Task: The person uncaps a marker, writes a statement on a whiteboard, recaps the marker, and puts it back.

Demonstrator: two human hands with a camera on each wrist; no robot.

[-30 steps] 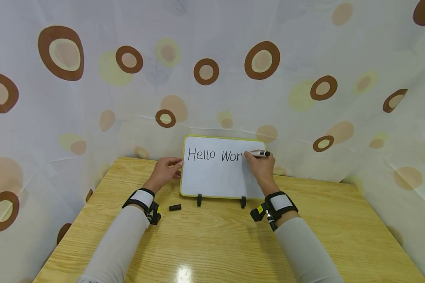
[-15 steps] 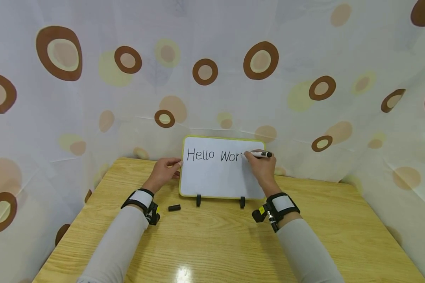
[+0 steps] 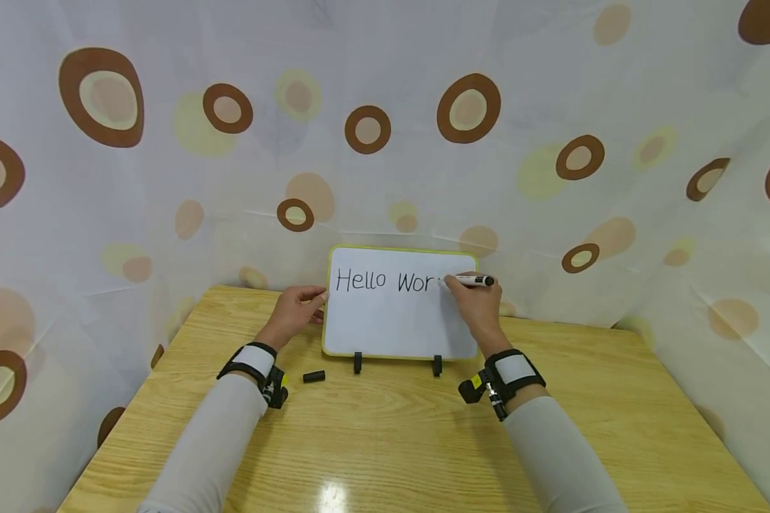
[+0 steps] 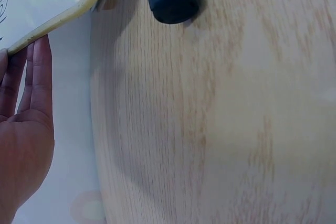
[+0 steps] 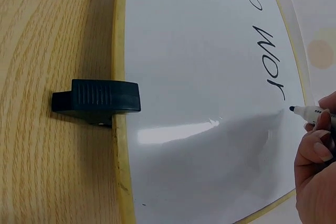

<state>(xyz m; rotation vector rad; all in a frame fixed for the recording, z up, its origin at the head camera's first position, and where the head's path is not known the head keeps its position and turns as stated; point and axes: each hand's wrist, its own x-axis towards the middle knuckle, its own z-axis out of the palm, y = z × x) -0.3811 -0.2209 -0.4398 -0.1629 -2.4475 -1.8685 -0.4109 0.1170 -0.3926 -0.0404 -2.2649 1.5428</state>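
Observation:
A whiteboard (image 3: 385,320) with a yellow rim stands upright, bearing "Hello Wor" in black. My left hand (image 3: 295,313) pinches its left edge, the thumb at the front and the fingers (image 4: 39,77) behind. My right hand (image 3: 479,306) holds a white marker (image 3: 467,279) at the upper right of the board. In the right wrist view the marker's black tip (image 5: 292,108) is just past the "r"; whether it touches the surface, I cannot tell. A black marker cap (image 3: 314,376) lies on the table, left of the board's feet.
Two black feet, one at the left (image 3: 357,362) and one at the right (image 3: 437,365), hold the board's lower edge. The wooden table (image 3: 385,442) extends in front and to both sides. A white cloth with brown and yellow circles (image 3: 366,185) hangs behind the board.
My right hand and the marker have shifted slightly right, and the marker tip stands a little beyond the "r". My left hand keeps its place on the edge. The head view has drifted slightly.

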